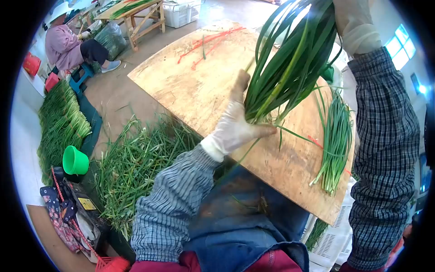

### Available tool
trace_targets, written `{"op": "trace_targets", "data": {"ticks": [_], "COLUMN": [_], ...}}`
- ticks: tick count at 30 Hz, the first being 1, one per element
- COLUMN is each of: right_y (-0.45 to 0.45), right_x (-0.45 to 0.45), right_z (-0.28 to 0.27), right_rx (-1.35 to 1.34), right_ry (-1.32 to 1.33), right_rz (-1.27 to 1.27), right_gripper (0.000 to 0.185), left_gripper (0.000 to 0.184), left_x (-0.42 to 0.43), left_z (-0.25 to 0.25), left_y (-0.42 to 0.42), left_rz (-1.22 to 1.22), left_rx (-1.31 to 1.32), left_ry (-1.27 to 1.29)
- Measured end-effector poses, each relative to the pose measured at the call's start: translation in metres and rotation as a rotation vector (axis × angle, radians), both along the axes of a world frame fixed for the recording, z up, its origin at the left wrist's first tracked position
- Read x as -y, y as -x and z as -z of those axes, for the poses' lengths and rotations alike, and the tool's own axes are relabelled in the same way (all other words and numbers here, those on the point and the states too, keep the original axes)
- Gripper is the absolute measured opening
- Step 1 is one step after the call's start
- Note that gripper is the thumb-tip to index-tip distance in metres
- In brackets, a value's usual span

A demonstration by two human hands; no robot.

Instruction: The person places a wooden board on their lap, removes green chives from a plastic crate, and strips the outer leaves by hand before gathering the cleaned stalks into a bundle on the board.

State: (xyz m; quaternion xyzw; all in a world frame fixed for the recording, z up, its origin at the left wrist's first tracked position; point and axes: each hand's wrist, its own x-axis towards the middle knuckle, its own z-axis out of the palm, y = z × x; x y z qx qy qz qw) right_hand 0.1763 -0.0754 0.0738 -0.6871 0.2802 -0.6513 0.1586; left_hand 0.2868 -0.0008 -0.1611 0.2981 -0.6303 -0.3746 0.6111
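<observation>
A loose bunch of Chinese chives (pixel 294 63) hangs over the wooden board, its long leaves drooping. At the top edge my gloved right hand (pixel 353 18) grips the bunch's upper end; part of that hand is cut off by the frame. My left hand (pixel 233 122), also gloved, is spread below, thumb and fingers apart, with the lower leaves lying against its palm side. To the right, a smaller bunch of chives (pixel 336 140) lies on the board with a red tie near it.
Red ties (pixel 206 43) lie on the far part of the wooden board (pixel 181 77). Left of it is a heap of loose leaves (pixel 136 167). Beyond are a green bucket (pixel 75 160), stacked chives (pixel 61 124) and a seated person (pixel 68 43) near a wooden table (pixel 136 16).
</observation>
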Motion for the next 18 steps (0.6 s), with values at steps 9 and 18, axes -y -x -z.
{"op": "trace_targets", "data": {"ticks": [9, 18], "right_y": [0.035, 0.05], "right_x": [0.026, 0.021], "right_z": [-0.006, -0.014], "right_rx": [0.095, 0.18], "right_ry": [-0.134, -0.128], "right_rz": [0.138, 0.169], "right_gripper": [0.007, 0.013], "left_gripper": [0.084, 0.042], "left_x": [-0.011, -0.098], "left_z": [0.051, 0.041], "left_y": [0.002, -0.083], "left_rz": [-0.472, -0.654], "left_rx": [1.111, 0.839], "left_ry": [-0.065, 0.47]}}
